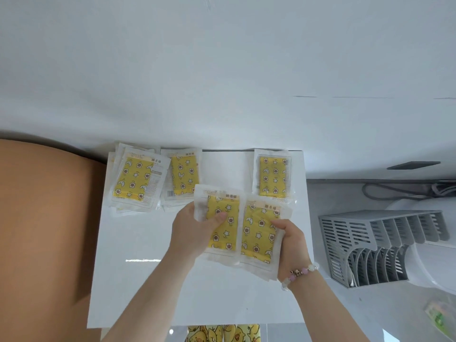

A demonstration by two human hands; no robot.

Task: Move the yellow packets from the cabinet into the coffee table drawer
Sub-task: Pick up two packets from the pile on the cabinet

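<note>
Yellow packets in clear wrappers, printed with stars and moons, lie on a white cabinet top [148,280]. My left hand [197,230] grips one packet [225,223] with its thumb on the front. Beside it my right hand [291,243] grips a small stack of packets [259,233] at its right edge. Both are held just above the surface. A pile of packets [134,178] lies at the back left, another packet [182,175] next to it, and a single packet [274,176] at the back right. No drawer is in view.
A white wall [222,70] rises directly behind the cabinet. An orange-brown surface [44,230] borders it on the left. To the right, lower down, stands a grey slotted rack [370,243] on a white object, with dark cables [394,191] on the grey floor.
</note>
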